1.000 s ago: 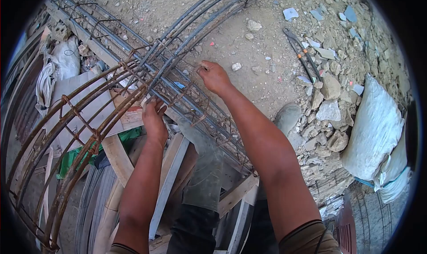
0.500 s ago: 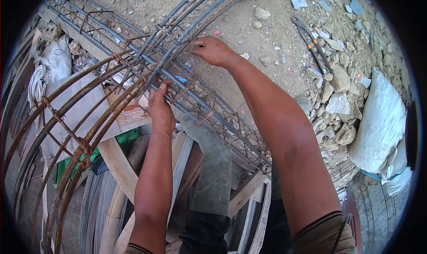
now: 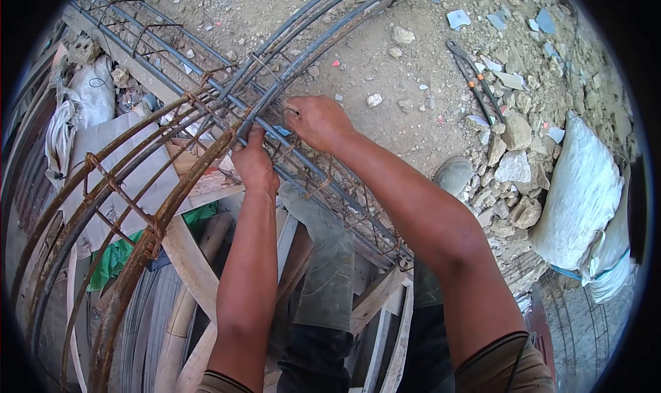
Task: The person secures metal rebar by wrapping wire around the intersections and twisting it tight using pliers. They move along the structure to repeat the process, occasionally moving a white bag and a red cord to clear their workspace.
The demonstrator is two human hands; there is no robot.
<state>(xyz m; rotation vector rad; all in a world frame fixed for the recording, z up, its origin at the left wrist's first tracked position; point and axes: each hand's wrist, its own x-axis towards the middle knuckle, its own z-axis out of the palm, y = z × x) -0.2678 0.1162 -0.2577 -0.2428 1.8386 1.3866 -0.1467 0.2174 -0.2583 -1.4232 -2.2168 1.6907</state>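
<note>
A straight rebar cage (image 3: 330,181) runs diagonally from upper left to lower middle. A curved rebar cage (image 3: 131,160), rusty at its near part, crosses it. My left hand (image 3: 255,167) is at the crossing, its thumb up and fingers closed around a steel bar of the crossing. Just to the right, my right hand (image 3: 318,122) is closed beside the bars, thumb and fingers pinched together. Whatever it may pinch is too small or hidden to make out. Thin rusty ties bind the bars on both cages.
Orange-and-black-handled cutters (image 3: 477,81) lie on the rocky ground at right. Beyond them are broken stones (image 3: 514,167) and a white sack (image 3: 580,193). Wooden planks (image 3: 189,262) and a green cloth (image 3: 113,261) lie below the cages. A shoe (image 3: 454,175) shows near my right forearm.
My right hand has moved down toward the crossing, nearer my left hand. The curved cage sits slightly differently over the straight one, and the left hand's grip is a little lower.
</note>
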